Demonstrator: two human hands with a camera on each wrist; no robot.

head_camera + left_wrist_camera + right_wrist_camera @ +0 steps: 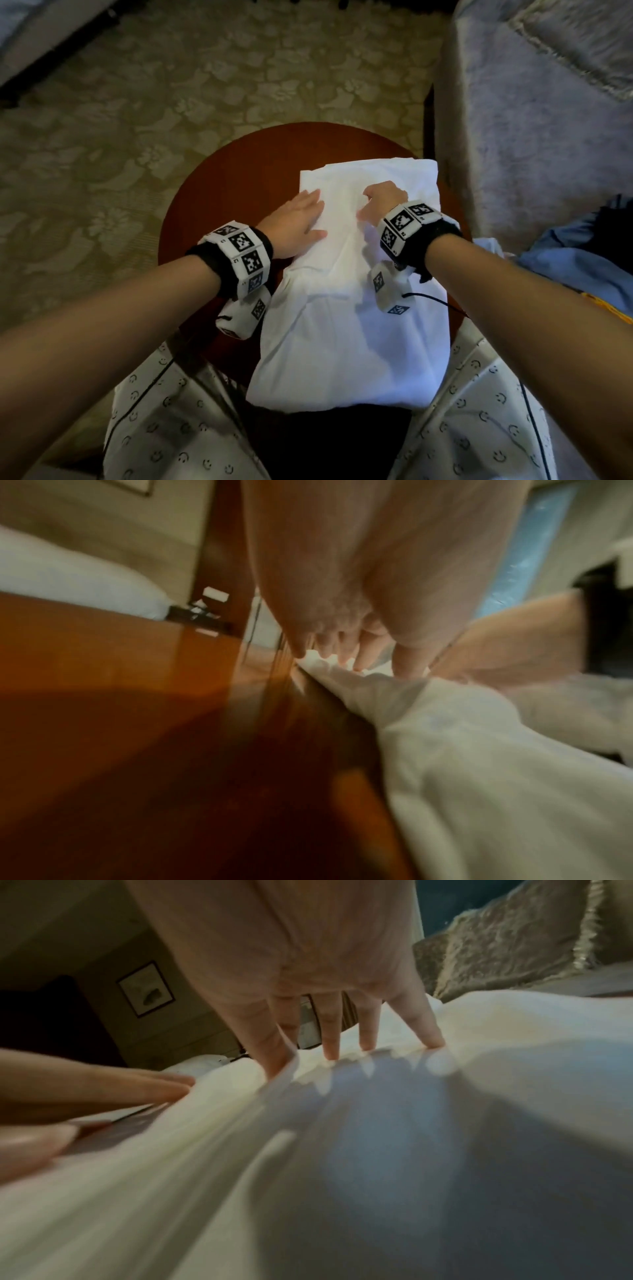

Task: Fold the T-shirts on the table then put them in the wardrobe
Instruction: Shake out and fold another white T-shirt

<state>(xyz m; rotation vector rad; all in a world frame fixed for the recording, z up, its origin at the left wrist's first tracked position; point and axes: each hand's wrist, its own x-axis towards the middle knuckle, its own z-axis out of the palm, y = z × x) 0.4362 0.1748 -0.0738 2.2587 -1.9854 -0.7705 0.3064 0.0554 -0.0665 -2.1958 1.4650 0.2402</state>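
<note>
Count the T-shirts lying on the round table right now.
1: a white T-shirt lies on the round table, under both hands. Its folds could hide another; the blue cloth lies off the table.

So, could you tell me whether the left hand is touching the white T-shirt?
Touching. The head view shows the left hand lying flat on the white T-shirt, fingers straight; the left wrist view shows its fingertips meeting the cloth.

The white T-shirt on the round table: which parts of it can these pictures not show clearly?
- White T-shirt: its near hem hangs past the round table edge in the head view.
- Cloth under the left hand and right hand: covered.
- Right hand's grip: wrist view blurred.
- Sleeves, collar: not visible.
</note>
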